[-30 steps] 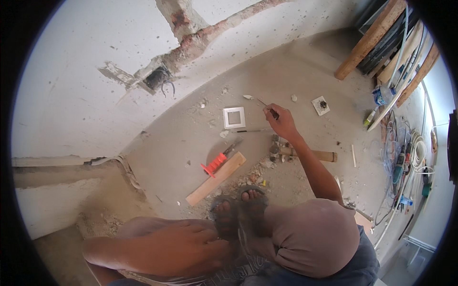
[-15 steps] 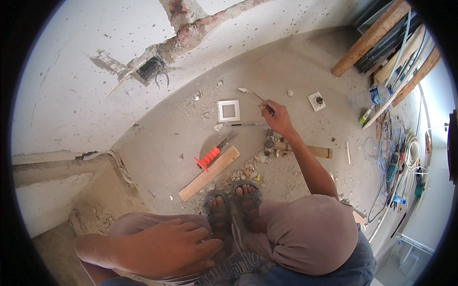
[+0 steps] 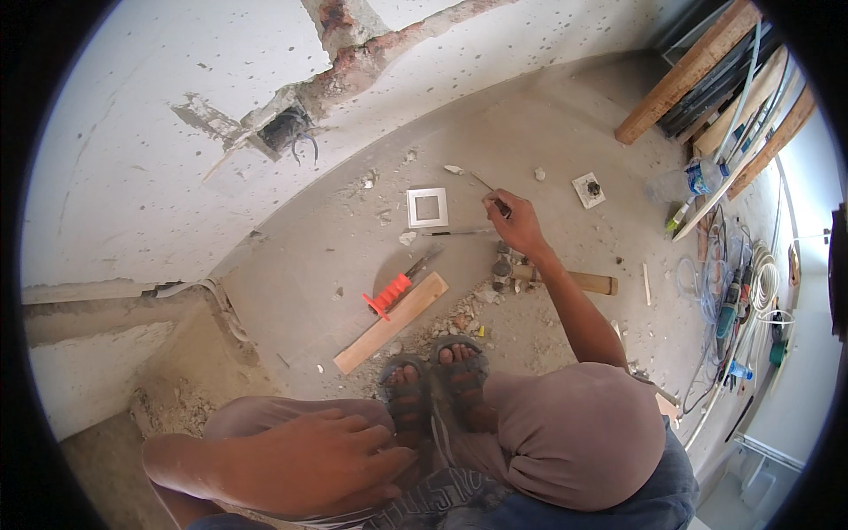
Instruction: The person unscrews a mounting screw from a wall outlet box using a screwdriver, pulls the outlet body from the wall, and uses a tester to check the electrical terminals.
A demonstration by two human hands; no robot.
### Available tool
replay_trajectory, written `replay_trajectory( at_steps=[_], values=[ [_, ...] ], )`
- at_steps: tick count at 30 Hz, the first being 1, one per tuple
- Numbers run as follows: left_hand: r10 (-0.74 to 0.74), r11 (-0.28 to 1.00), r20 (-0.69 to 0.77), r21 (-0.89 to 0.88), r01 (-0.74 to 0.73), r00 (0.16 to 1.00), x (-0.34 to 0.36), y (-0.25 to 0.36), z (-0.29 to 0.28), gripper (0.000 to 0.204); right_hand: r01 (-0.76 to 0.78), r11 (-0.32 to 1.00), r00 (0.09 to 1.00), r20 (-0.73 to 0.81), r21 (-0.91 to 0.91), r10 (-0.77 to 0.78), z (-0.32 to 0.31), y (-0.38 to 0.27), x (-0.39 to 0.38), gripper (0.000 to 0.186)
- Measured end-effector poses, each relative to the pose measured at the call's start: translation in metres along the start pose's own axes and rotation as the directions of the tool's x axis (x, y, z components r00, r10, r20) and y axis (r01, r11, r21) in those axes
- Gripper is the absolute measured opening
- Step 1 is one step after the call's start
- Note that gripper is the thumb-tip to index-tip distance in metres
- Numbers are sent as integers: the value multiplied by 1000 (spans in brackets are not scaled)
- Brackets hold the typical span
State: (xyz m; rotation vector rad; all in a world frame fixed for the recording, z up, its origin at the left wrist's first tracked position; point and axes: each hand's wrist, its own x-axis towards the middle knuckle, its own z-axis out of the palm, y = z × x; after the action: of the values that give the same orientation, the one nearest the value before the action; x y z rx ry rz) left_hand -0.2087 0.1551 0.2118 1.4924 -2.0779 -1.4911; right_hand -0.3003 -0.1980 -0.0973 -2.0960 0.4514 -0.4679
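My right hand (image 3: 517, 225) is closed around the dark handle of a screwdriver (image 3: 481, 182), whose thin shaft points up and left just above the floor. Its tip is close to a small white chip (image 3: 453, 169). Left of the hand lies a white square frame (image 3: 411, 212) with a square opening, and below that a thin dark rod (image 3: 439, 233). My left hand (image 3: 340, 459) rests over my left knee, fingers extended and holding nothing. A hammer (image 3: 565, 279) with a wooden handle lies beneath my right forearm.
A chisel with an orange grip (image 3: 387, 296) lies beside a wooden strip (image 3: 393, 325). Rubble (image 3: 464, 314) is scattered before my feet. The wall has a recessed box (image 3: 284, 131) with wires. Right are a square white plate (image 3: 589, 190), a bottle (image 3: 704, 176), timber and coiled cable (image 3: 764, 276).
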Motion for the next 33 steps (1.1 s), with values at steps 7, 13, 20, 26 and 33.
replay_trajectory(
  at_steps=[7,13,20,26,33],
  values=[
    [36,999,-82,20,-35,996,0,4,1,29,-65,996,998,17,-62,67,-2,-4,-1,17],
    [37,999,-114,14,-35,993,-1,8,-1,23,-56,996,998,14,-63,57,0,5,-4,15],
    [82,997,-226,2,-83,971,-6,2,15,21,-81,992,996,38,-98,85,4,-3,-6,15],
    [75,996,-181,64,-64,981,-7,4,11,21,-60,992,993,99,-108,71,14,-12,-19,15],
    [93,982,-97,174,-76,991,-2,12,18,34,-148,989,761,641,16,103,28,-67,-111,25]
  ],
)
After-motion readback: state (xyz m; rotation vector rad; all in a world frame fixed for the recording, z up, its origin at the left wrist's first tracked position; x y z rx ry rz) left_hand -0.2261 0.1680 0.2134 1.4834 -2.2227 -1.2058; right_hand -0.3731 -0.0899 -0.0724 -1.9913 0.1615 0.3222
